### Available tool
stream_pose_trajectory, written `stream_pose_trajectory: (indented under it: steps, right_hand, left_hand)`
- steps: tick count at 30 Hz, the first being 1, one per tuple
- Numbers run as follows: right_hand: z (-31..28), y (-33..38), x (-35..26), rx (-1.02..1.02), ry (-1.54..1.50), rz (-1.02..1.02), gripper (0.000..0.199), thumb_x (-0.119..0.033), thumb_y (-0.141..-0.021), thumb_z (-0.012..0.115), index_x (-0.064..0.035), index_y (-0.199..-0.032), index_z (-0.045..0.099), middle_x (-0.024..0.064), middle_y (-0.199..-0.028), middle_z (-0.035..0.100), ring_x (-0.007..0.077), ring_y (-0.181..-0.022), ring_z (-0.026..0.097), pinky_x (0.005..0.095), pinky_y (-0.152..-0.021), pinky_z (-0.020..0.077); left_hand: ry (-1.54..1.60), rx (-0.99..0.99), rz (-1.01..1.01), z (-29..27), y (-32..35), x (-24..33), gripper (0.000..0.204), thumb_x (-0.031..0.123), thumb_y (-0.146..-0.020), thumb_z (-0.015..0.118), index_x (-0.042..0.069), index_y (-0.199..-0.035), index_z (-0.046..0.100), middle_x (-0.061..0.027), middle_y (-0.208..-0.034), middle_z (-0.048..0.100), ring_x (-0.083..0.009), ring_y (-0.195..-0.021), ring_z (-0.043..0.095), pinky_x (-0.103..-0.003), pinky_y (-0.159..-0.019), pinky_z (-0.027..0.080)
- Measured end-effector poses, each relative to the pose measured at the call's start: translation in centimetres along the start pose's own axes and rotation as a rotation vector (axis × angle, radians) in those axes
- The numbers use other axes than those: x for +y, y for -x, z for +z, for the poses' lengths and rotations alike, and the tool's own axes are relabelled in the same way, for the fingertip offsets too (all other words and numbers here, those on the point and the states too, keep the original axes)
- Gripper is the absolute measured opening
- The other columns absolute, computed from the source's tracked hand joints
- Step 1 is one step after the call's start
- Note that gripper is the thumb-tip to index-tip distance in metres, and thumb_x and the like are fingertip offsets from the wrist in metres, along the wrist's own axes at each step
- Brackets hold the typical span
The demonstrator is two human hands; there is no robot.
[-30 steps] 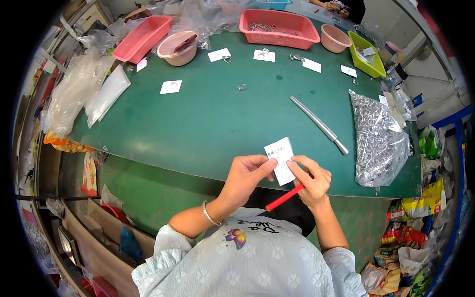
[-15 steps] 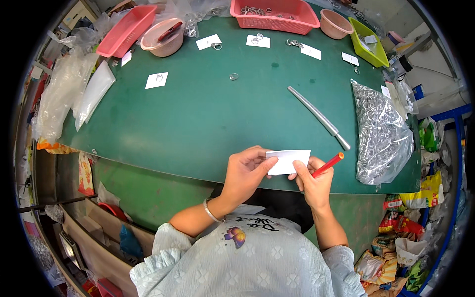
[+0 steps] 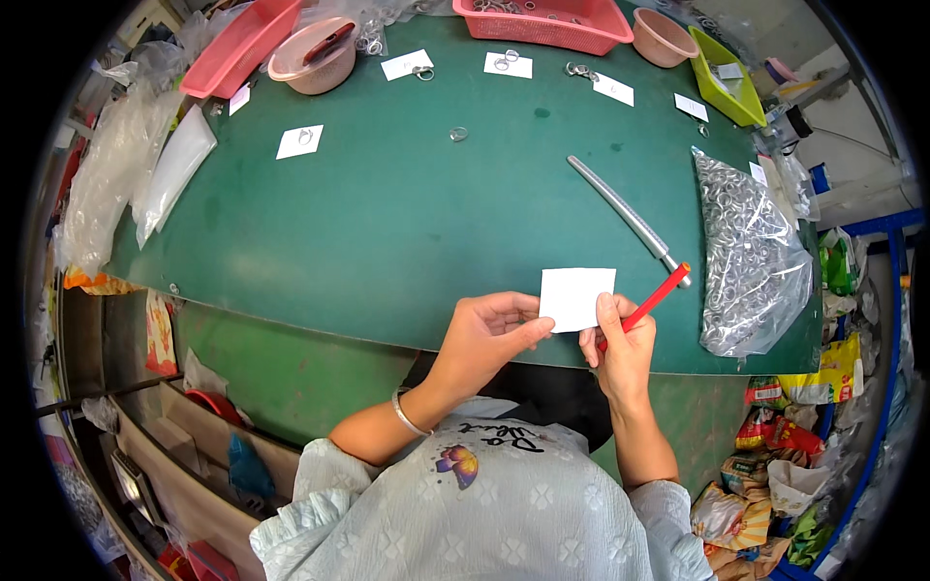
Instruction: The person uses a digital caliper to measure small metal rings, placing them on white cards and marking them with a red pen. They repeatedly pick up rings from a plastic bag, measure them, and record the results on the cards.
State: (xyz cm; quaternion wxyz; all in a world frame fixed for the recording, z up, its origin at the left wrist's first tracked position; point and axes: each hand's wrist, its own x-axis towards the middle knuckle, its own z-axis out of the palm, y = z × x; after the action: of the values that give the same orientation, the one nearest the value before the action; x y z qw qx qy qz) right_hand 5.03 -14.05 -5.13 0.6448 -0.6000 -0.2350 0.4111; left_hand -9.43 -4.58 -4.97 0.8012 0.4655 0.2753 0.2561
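Observation:
A blank white paper slip (image 3: 578, 298) is held up over the near edge of the table. My left hand (image 3: 491, 327) pinches it by the lower left side, thumb in front and fingers partly behind. On the slip's right side, my right hand (image 3: 623, 341) grips it under the thumb. A red pen (image 3: 659, 295) is also clasped in that hand, slanting up to the right. Just beyond the pen lies a silver ring mandrel (image 3: 620, 208). One loose ring (image 3: 458, 135) rests alone near the middle of the green table (image 3: 387, 223).
Paper slips with rings, such as this slip (image 3: 289, 145), are spread along the far side. Behind them stand a pink basket (image 3: 542, 31), a round bowl (image 3: 312, 73) and a green basket (image 3: 728, 92). A bulging clear bag of rings (image 3: 751, 261) lies right; plastic bags (image 3: 121, 174) lie left.
The slip, folded or narrower before, now shows taller and squarer, and sits higher. My left hand has slid to its lower left side. The red pen has risen with my right hand.

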Motion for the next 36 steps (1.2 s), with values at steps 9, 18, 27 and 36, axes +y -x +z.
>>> stream_pose_trajectory:
  steps: [9, 18, 27, 36]
  right_hand:
    - [0.3, 0.1, 0.0, -0.048, -0.134, 0.060, 0.032, -0.023, -0.096, 0.048, -0.0005, -0.073, 0.054, 0.0069, -0.059, 0.056, 0.0064, -0.038, 0.039, 0.0202, -0.036, 0.0276]
    - [0.6, 0.0, 0.0, -0.050, -0.115, 0.036, 0.032, -0.024, -0.096, 0.049, -0.0011, -0.073, 0.054, 0.0066, -0.060, 0.056, 0.0063, -0.038, 0.039, 0.0200, -0.036, 0.0273]
    - [0.9, 0.0, 0.0, -0.068, -0.122, 0.045, 0.032, -0.024, -0.096, 0.049, -0.0016, -0.073, 0.053, 0.0069, -0.060, 0.057, 0.0068, -0.038, 0.039, 0.0202, -0.036, 0.0281]
    - [0.9, -0.2, 0.1, -0.078, -0.083, 0.070, 0.033, -0.025, -0.096, 0.048, -0.0020, -0.074, 0.053, 0.0064, -0.059, 0.056, 0.0068, -0.038, 0.039, 0.0201, -0.036, 0.0278]
  left_hand:
    - [0.136, -0.111, -0.007, -1.1, 0.3, 0.0, 0.018, 0.010, -0.088, 0.058, -0.005, -0.097, 0.064, -0.0110, -0.088, 0.066, -0.0149, -0.076, 0.060, -0.027, -0.071, 0.049]
    - [0.161, -0.111, -0.045, -1.4, 0.4, -0.1, 0.019, 0.009, -0.086, 0.062, -0.006, -0.098, 0.064, -0.0114, -0.089, 0.065, -0.0145, -0.079, 0.060, -0.027, -0.072, 0.049]
    - [0.266, -0.121, -0.074, -1.5, 0.3, -0.2, 0.022, 0.010, -0.084, 0.065, -0.007, -0.098, 0.065, -0.0098, -0.085, 0.065, -0.0124, -0.076, 0.059, -0.024, -0.072, 0.048]
    - [0.274, -0.137, -0.064, -2.2, 0.1, -0.7, 0.022, 0.010, -0.085, 0.064, -0.007, -0.099, 0.064, -0.0104, -0.085, 0.065, -0.0126, -0.077, 0.060, -0.025, -0.072, 0.049]
